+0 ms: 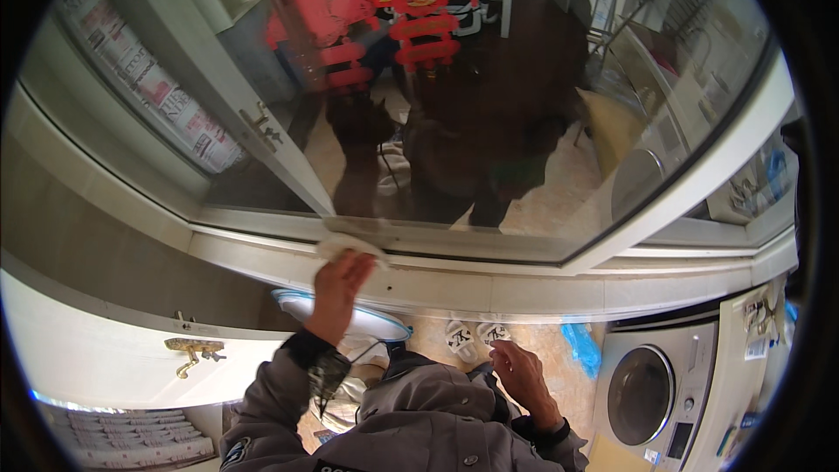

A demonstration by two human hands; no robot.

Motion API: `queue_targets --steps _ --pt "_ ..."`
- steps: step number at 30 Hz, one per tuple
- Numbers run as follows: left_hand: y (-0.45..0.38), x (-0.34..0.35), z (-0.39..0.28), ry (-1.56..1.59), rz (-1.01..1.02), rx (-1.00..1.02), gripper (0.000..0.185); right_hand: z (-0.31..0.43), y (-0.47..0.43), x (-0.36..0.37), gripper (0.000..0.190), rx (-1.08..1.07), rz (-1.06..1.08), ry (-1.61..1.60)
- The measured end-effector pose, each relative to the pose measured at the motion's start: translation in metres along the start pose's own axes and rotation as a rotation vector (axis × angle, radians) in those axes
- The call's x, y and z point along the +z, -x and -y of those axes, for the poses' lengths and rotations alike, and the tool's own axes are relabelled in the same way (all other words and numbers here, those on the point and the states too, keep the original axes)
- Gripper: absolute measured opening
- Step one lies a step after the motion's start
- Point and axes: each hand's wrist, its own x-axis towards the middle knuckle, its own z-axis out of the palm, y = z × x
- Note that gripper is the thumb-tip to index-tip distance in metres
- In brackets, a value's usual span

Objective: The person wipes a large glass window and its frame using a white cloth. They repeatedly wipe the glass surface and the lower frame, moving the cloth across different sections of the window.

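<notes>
My left hand (341, 292) presses a white cloth (347, 248) against the lower edge of a large window pane (459, 164), just above the pale frame and sill. The cloth is slightly blurred. Away from the glass, my right hand (524, 377) hangs in front of my body with its fingers loosely bent, and nothing shows in it. The pane carries a red and gold paper decoration (423, 6) near its top and reflects a dark figure and the room.
A front-loading washing machine (642, 393) stands at the lower right, near a blue plastic bag (581, 349). Patterned slippers (462, 339) lie on the floor below the sill (459, 288). At the left are a white door (118, 360) with a brass handle (193, 346) and a blue-rimmed white object (367, 322).
</notes>
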Motion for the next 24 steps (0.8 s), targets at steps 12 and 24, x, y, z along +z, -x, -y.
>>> queue_targets --steps 12,24 --pt "-0.016 -0.147 -0.138 -0.084 -0.255 0.432 0.012 0.041 -0.044 0.036 0.026 -0.118 0.145 0.025" --pt "0.086 0.045 -0.030 -0.574 0.174 -0.053 0.016 0.118 -0.063 0.030 0.044 -0.509 0.340 -0.014"
